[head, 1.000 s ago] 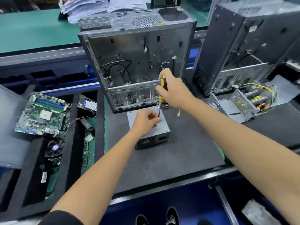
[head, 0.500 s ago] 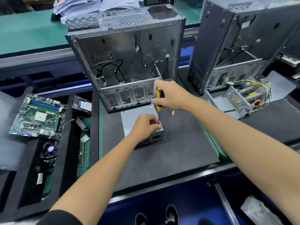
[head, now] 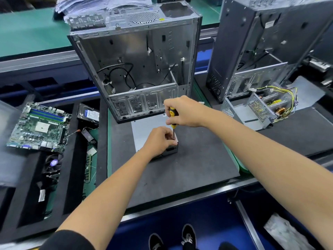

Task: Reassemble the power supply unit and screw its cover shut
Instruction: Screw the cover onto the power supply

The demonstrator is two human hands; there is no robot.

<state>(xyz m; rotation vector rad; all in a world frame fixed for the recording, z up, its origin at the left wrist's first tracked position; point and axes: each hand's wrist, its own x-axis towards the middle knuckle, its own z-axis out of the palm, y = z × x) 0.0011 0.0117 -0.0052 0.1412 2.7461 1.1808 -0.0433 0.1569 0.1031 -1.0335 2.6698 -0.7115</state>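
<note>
Right hand (head: 183, 111): wrapped round the yellow-and-black handle of a screwdriver (head: 173, 121), shaft upright, tip down at the near right corner of the power supply unit (head: 144, 130). Left hand (head: 159, 139): fingers curled, thumb and fingertips gathered at the shaft just above the tip, apparently pinching it; a screw, if any, hidden behind the fingers. Power supply unit: grey cover uppermost, lying on the dark mat (head: 189, 168) near the mat's far edge, its far side just in front of the open computer case (head: 137, 65). Case: upright at the mat's far edge, emptied apart from loose black cables. Left of the mat: motherboard (head: 38, 126) lying tilted across the foam tray (head: 72, 159), hard drive (head: 88, 113) in a compartment beside it, cooling fan (head: 53, 163) lower down. Right: second case (head: 261, 47) standing upright, with an opened power supply (head: 261, 109) showing yellow wiring at its foot.
</note>
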